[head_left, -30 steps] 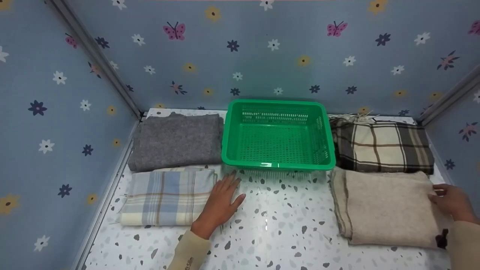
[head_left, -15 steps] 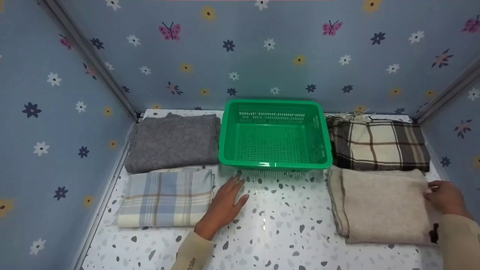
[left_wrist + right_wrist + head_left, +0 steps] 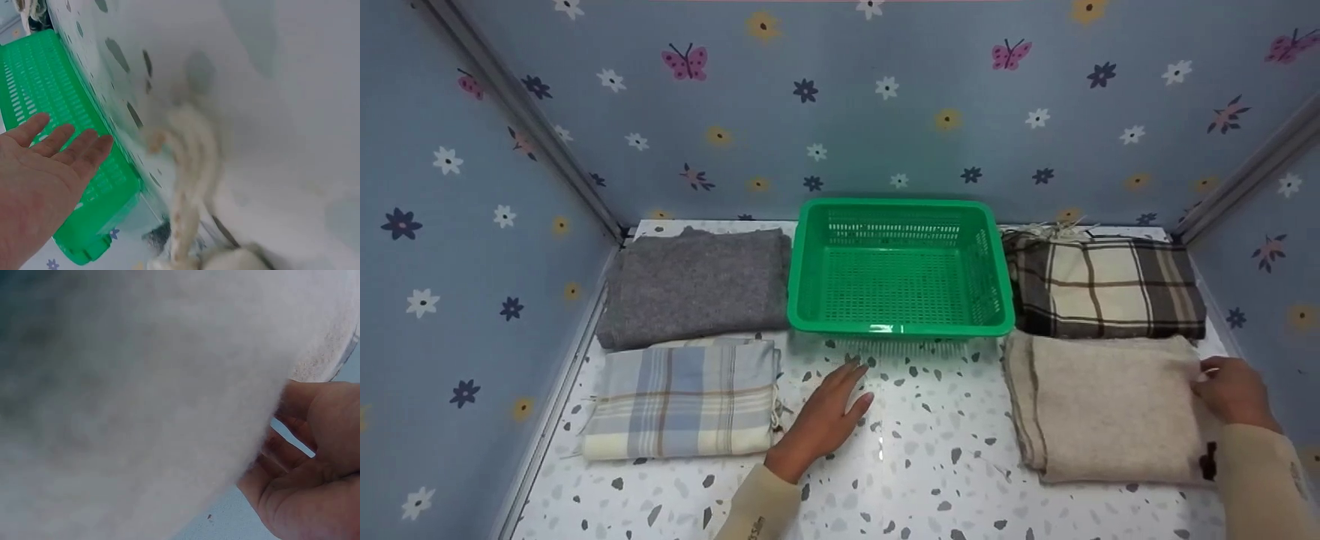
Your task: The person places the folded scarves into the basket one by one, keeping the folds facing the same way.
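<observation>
On the right, my right hand [image 3: 1236,391] is at the right edge of a folded beige scarf [image 3: 1114,412]. The right wrist view shows its fingers [image 3: 264,478] curled at the edge of the fuzzy cloth [image 3: 169,399]; some fingertips are hidden behind it. My left hand [image 3: 826,412] is over the speckled surface, fingers straight and holding nothing. It is between a folded blue-and-cream plaid scarf [image 3: 682,401] and the green basket [image 3: 900,330]. In the left wrist view, the left hand [image 3: 50,174] has its fingers spread in front of the basket [image 3: 84,121].
A folded grey scarf [image 3: 697,285] lies left of the basket, behind the blue plaid one. A folded black-and-cream plaid scarf [image 3: 1110,289] lies behind the beige one. Flowered panels enclose the back [image 3: 855,112] and both sides. Speckled white surface [image 3: 930,450] spans the front middle.
The left hand has shifted rightward, away from the blue plaid scarf. The right hand stays at the beige scarf's edge. The whole view has drifted slightly, so the scene sits further left.
</observation>
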The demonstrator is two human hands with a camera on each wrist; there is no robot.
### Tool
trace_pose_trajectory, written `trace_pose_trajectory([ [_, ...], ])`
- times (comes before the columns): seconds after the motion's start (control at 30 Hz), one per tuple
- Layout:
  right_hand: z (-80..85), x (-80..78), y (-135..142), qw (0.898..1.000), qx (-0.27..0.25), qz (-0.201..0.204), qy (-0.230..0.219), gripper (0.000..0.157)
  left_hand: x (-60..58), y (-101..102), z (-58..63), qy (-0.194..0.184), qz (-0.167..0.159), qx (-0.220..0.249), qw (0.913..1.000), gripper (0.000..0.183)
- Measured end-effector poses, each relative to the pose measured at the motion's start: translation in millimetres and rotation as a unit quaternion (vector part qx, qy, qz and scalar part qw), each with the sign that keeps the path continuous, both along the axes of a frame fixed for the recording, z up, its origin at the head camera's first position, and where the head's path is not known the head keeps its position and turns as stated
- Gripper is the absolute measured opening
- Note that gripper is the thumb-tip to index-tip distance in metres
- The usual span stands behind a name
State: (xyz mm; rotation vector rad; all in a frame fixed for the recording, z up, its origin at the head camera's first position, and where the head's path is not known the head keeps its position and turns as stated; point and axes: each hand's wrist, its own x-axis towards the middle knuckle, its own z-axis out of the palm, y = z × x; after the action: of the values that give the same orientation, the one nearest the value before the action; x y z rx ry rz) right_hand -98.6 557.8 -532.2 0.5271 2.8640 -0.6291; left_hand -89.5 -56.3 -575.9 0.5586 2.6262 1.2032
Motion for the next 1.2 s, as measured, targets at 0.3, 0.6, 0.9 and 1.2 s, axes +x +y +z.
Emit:
trace_pose_trajectory([
  [0.3,-0.9,0.1,-4,1.000,0.001,-0.021,-0.010,0.039,-0.7,18,-0.2,-0.012,-0.021,0.013,0.9996,0.058],
  [0.6,-2.0,2.9,-2,1.000,0.011,-0.003,0.017,0.037,3.0,30,-3.6,-0.019,-0.033,0.016,0.9991,0.058],
  [0.9,-3.1,1.1,-8,1.000,0.008,0.005,0.014,0.038,3.9,39,-5.5,-0.023,-0.040,0.016,0.9988,0.056],
  [1.2,-0.9,2.0,-10,1.000,0.014,-0.018,-0.002,0.039,3.0,49,-0.9,-0.028,-0.051,0.020,0.9981,0.056],
])
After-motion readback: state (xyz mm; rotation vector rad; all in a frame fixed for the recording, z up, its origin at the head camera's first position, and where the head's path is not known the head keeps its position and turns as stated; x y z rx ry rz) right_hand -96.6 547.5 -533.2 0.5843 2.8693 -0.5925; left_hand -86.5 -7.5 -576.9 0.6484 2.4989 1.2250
